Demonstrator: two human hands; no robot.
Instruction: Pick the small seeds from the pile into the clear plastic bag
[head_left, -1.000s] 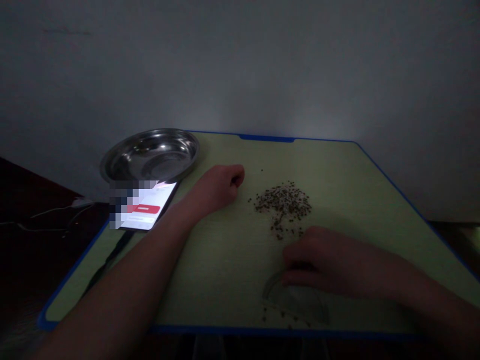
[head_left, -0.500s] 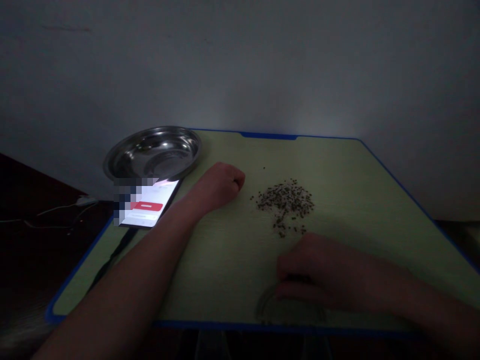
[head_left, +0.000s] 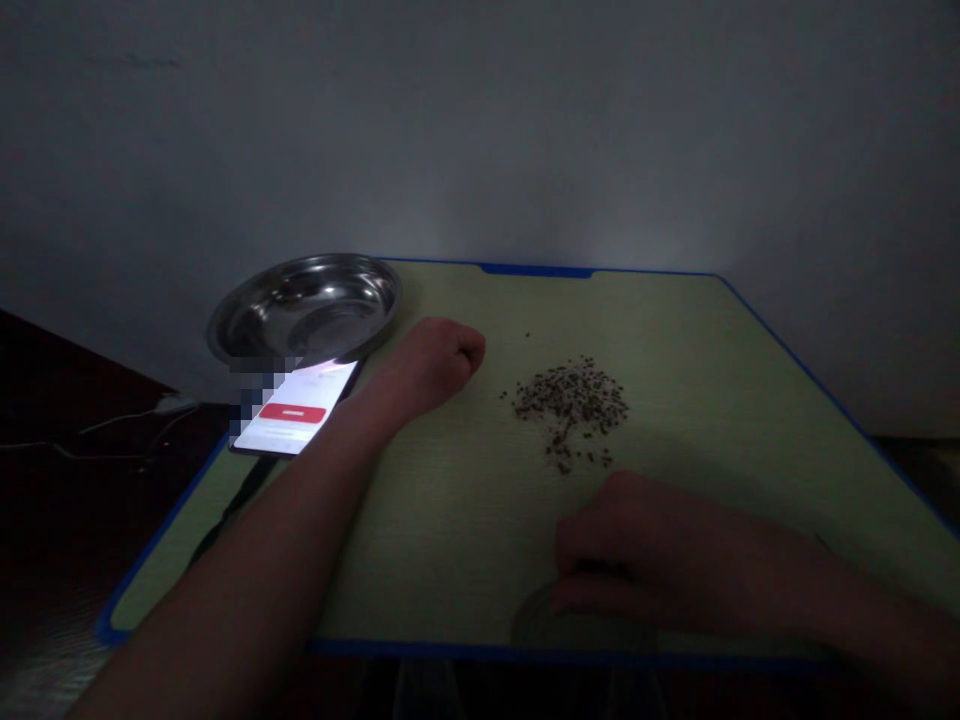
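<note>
My left hand rests on the table as a closed fist, left of a loose pile of small dark seeds or grains. Whatever its fingers may hold is hidden. My right hand is curled too, thumb below the bent fingers, on the near side of the pile. Beneath its thumb, close to the front edge, lies a faint clear round dish or lid. Dim light hides whether anything is pinched in the right fingers. One single grain lies apart, beyond the pile.
A shiny metal bowl stands at the far left of the pale green table, which has a blue rim. Beside my left forearm lies a lit phone, with a dark strap below it. A grey wall rises behind.
My left hand has shifted very slightly left and away from me. My right hand stays nearly in place, and the pile looks the same.
</note>
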